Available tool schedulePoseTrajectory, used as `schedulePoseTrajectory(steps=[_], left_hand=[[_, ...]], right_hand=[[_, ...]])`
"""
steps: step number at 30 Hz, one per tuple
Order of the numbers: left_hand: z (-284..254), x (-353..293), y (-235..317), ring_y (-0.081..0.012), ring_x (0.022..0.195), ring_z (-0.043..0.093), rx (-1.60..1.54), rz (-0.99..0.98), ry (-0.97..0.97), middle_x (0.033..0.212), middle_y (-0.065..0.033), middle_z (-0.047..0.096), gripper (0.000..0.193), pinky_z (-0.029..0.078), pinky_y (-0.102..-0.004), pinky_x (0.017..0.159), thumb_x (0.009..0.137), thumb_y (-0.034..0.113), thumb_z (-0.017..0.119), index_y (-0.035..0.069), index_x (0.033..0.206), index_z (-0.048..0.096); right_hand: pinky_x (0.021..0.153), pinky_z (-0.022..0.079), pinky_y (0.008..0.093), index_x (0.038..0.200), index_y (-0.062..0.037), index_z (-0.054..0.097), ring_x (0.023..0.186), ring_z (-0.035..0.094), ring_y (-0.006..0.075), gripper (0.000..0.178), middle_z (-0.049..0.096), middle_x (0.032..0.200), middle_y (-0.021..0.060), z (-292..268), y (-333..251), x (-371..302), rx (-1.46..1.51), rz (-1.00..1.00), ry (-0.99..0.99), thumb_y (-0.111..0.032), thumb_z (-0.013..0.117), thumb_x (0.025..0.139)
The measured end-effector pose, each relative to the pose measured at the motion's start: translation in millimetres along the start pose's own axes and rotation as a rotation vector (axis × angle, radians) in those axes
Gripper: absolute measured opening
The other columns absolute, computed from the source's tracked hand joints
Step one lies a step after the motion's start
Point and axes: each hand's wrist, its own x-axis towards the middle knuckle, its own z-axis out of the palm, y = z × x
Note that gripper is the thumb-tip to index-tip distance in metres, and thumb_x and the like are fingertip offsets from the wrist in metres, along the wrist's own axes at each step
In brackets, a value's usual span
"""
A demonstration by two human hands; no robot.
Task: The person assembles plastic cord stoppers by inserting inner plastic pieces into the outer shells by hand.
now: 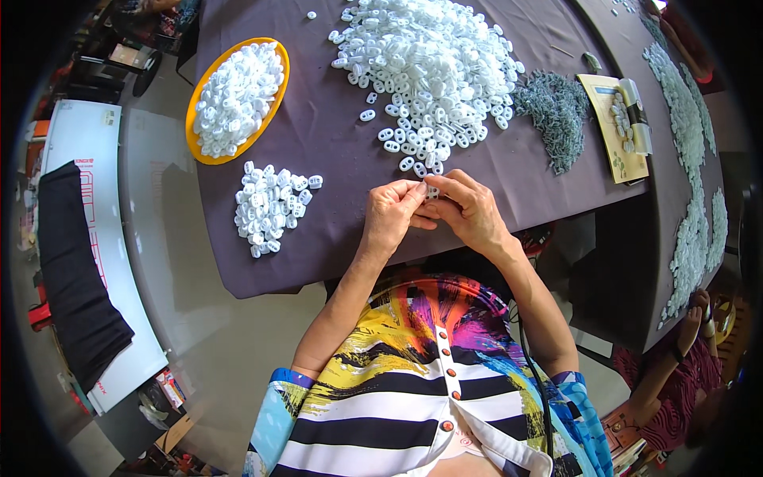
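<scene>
My left hand (391, 213) and my right hand (475, 213) meet at the table's near edge, fingertips pinched together on one small white two-hole cord lock (432, 191). Fingers cover most of that piece. Just beyond them spreads a large heap of similar white two-hole pieces (429, 67), its nearest ones almost touching my fingers. To the left lies a smaller pile of white pieces (270, 203). Behind it stands an orange oval tray (193, 141) filled with more white parts (240, 99).
A tangled heap of small grey parts, perhaps springs (556, 115), lies right of the big heap. Beside it is a yellowish card (608, 131) with a clear case. Another table at right bears long rows of white pieces (687, 183); a co-worker's arm (664, 370) is near it.
</scene>
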Motion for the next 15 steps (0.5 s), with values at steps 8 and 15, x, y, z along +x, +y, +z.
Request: schedulePoseTrajectory(steps=[8,15], left_hand=[[-0.2,-1.5,-4.5,-0.0169,0.066,0.065,0.040,0.058,0.003,0.079,-0.0115,0.065,0.024,0.056,-0.0275,0.057,0.093,0.015,0.049,-0.005,0.095,0.061],[0.2,-2.7,-3.0,-0.0123,0.062,0.063,0.023,0.074,0.004,0.074,-0.0078,0.065,0.024,0.055,-0.0243,0.055,0.092,0.014,0.049,-0.005,0.092,0.063]], right_hand=[[0.060,0.047,0.0359,0.107,-0.0033,0.056,0.069,0.058,0.0305,0.030,0.054,0.081,0.0123,1.3,1.1,-0.7,-0.060,-0.035,-0.006,-0.007,0.058,0.078],[0.060,0.047,0.0364,0.108,-0.0033,0.056,0.068,0.057,0.0302,0.029,0.054,0.081,0.0119,3.2,2.4,-3.3,-0.080,-0.049,0.000,-0.008,0.058,0.079]])
